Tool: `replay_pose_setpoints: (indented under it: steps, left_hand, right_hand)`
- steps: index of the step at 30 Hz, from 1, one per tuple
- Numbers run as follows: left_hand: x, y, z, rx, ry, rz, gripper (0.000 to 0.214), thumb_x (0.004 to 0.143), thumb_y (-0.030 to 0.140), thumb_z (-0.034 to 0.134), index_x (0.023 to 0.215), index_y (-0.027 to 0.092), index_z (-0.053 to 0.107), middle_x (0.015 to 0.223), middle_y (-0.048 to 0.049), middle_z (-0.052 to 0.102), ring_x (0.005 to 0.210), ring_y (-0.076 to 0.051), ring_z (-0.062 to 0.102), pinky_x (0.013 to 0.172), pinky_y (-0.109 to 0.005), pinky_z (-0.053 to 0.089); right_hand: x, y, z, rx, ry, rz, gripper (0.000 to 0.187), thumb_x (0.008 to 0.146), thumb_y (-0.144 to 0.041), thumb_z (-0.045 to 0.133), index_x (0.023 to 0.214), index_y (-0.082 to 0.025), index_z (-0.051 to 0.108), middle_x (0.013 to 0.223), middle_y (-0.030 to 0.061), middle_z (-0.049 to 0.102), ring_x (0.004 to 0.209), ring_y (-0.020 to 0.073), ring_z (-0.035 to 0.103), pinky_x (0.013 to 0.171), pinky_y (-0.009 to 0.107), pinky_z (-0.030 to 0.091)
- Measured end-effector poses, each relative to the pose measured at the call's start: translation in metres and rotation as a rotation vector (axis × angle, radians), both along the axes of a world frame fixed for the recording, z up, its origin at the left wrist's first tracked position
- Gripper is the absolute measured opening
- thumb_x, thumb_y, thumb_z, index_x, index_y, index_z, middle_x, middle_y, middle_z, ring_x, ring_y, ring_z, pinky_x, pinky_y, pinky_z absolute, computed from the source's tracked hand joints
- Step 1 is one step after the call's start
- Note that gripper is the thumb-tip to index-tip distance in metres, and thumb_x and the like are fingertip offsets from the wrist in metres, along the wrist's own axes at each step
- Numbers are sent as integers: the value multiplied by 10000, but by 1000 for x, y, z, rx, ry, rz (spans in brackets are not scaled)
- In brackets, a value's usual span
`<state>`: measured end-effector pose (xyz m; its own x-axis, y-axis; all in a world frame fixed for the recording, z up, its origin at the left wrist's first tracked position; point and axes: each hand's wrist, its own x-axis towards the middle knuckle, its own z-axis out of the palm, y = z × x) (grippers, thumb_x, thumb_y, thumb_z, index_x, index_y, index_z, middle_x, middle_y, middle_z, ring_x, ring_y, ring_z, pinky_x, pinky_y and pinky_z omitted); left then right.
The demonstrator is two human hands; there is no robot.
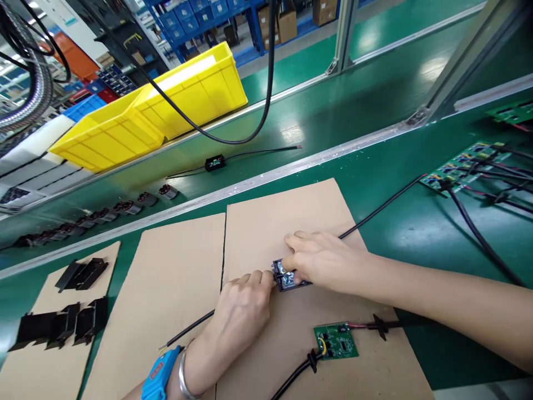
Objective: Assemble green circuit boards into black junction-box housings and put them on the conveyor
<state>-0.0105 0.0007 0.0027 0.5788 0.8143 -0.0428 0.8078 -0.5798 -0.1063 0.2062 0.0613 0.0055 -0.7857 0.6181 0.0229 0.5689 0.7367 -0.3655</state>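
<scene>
A small black plastic case (288,288) with a circuit board (286,276) inside lies on the cardboard. My left hand (245,303) is closed at the left end of the case, around the black cable (191,328) there, whose bare wire ends point lower left. My right hand (327,261) grips the case from its right side, thumb and fingers pressed on the board and partly covering it. From beyond the right hand another black cable (381,208) runs to the upper right. Below lies a separate green circuit board (336,341) with cables at both ends.
Cardboard sheets (175,278) cover the green bench. Several black plastic housings (83,275) lie on the left. Wired circuit boards (466,166) are at the right. Behind a metal rail (250,180) are a finished-looking black module (215,163), motor-like cylinders (129,207) and yellow bins (191,89). A cable (268,72) hangs overhead.
</scene>
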Motion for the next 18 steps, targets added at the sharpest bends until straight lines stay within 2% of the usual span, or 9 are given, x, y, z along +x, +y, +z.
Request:
replay_pose_setpoints:
  steps: [7, 9, 14, 18]
  left_hand:
    - [10, -4, 9, 189, -100, -51, 160, 885, 57, 447, 860, 187, 538, 600, 18, 511, 493, -162, 487, 493, -307, 332]
    - [11, -2, 7, 187, -95, -41, 151, 903, 77, 444, 874, 183, 547, 592, 19, 518, 484, -158, 488, 488, -304, 323]
    - [10, 5, 9, 123, -110, -20, 226, 936, 153, 435, 722, 207, 486, 527, 31, 472, 426, -142, 445, 446, -291, 276]
    - [11, 5, 15, 130, 40, -86, 197, 838, 24, 433, 769, 188, 518, 571, 14, 500, 476, -159, 487, 473, -280, 326]
  right_hand:
    - [-1, -1, -1, -7, -4, -2, 124, 901, -192, 603, 805, -225, 675, 846, 49, 538, 745, 187, 463, 546, 284, 191]
    - [0, -1, -3, 12, 11, -1, 113, 899, -181, 604, 823, -224, 675, 846, 52, 535, 758, 191, 465, 543, 288, 184]
    - [0, -2, -5, 26, 43, 2, 84, 894, -174, 620, 878, -221, 689, 849, 60, 535, 779, 198, 474, 549, 297, 190]
    - [1, -1, -7, 31, 77, -3, 69, 879, -175, 641, 880, -221, 693, 852, 60, 541, 765, 195, 467, 546, 300, 174]
